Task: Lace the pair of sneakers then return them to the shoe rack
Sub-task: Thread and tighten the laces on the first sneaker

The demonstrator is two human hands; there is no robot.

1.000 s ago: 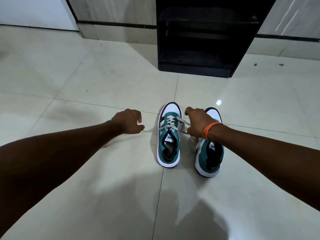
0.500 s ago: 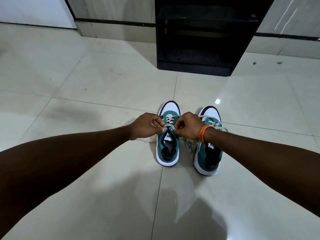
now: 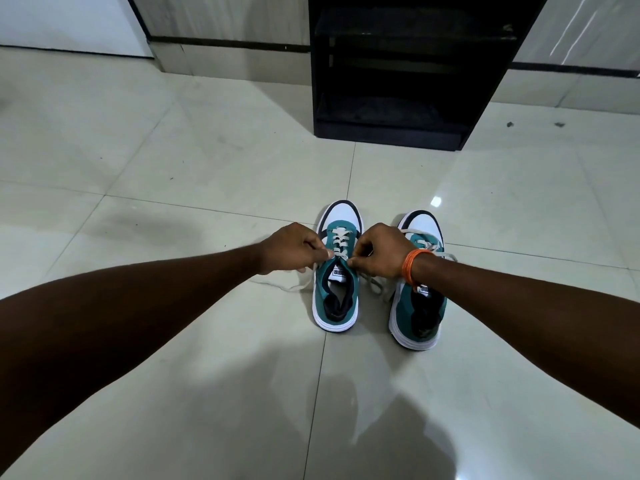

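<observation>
Currently the lace [image 3: 341, 244] of the left sneaker [image 3: 336, 271], at frame centre on the floor [image 3: 173, 168], is pinched at its top eyelets by the left hand [image 3: 294, 247] and right hand [image 3: 379, 251]; a knot is probably called for next, the right sneaker [image 3: 417, 299] and shoe rack [image 3: 398, 71] being left for later.

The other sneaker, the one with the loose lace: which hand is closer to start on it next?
Probably the right hand. It sits between the two shoes, and its wrist already lies over the right sneaker with the loose lace. The left hand is on the far side of the left sneaker.
</observation>
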